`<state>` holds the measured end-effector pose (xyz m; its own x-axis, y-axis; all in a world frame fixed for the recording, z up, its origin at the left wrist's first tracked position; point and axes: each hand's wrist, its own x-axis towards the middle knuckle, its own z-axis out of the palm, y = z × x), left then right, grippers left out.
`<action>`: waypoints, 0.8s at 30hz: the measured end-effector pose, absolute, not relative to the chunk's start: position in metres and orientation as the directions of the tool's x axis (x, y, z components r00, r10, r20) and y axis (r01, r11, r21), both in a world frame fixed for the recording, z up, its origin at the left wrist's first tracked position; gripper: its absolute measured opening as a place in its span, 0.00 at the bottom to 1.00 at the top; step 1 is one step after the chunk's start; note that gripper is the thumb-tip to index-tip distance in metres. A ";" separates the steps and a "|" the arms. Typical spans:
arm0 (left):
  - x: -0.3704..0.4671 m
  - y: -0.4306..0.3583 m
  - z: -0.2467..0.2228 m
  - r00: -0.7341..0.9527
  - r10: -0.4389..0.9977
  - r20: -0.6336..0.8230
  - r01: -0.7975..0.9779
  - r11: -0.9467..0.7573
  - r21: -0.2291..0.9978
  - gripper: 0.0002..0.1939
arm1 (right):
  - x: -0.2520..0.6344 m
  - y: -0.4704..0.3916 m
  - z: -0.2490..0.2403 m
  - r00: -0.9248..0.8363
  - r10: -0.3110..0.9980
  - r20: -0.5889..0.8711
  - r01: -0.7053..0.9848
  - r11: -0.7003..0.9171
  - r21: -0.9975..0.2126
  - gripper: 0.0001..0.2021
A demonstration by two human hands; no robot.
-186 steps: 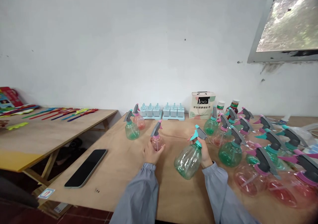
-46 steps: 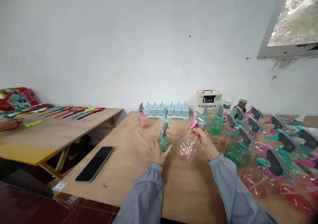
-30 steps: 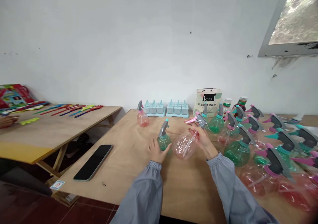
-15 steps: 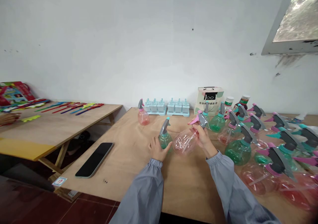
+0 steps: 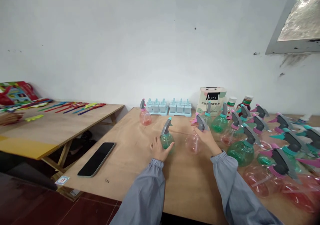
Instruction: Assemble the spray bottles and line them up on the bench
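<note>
My left hand (image 5: 160, 150) cups a small green spray bottle (image 5: 167, 138) with a grey trigger, standing upright on the wooden table (image 5: 140, 165). My right hand (image 5: 208, 138) holds a pink spray bottle (image 5: 193, 141) by its grey trigger head, upright, with its base at the table just right of the green one. Another small pink spray bottle (image 5: 145, 115) stands alone farther back to the left.
Several green and pink spray bottles (image 5: 262, 141) crowd the table's right side. Blue ice-pop moulds (image 5: 170, 107), a paper bag (image 5: 212, 100) and two medicine bottles line the wall. A black phone (image 5: 96, 159) lies near the left edge. A second table (image 5: 37, 135) holds coloured strips; another person's hand (image 5: 8, 117) rests there.
My right hand has turned the pink bottle from tilted in the air to upright and lowered it to the table beside the green bottle. The left hand stays on the green bottle.
</note>
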<state>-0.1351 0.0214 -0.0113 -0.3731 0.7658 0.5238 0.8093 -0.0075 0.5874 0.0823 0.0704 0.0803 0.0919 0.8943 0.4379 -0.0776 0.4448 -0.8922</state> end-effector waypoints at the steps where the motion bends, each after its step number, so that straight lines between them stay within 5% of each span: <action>1: -0.135 0.021 -0.011 -0.372 0.769 0.520 0.808 -0.007 0.589 0.33 | 0.086 0.074 0.077 0.144 0.888 0.438 -0.014 0.444 -0.896 0.14; 5: -0.136 0.021 -0.011 -0.368 0.772 0.518 0.800 -0.021 0.599 0.33 | 0.101 0.085 0.063 0.373 0.813 0.448 0.215 0.394 -0.894 0.14; 11: -0.135 0.020 -0.009 -0.377 0.780 0.499 0.785 -0.016 0.619 0.33 | 0.132 0.095 0.053 0.410 0.730 0.547 0.399 0.396 -0.827 0.18; 17: -0.137 0.021 -0.010 -0.379 0.786 0.488 0.764 -0.031 0.644 0.33 | 0.150 0.111 0.049 0.356 0.728 0.586 0.413 0.439 -0.798 0.28; 21: -0.142 0.026 -0.015 -0.362 0.788 0.498 0.743 -0.079 0.665 0.34 | 0.149 0.106 0.047 0.461 0.538 0.706 0.467 0.530 -0.708 0.45; 24: -0.145 0.028 -0.021 -0.282 0.801 0.528 0.717 -0.189 0.671 0.36 | 0.148 0.089 0.054 0.410 0.523 0.747 0.458 0.590 -0.665 0.41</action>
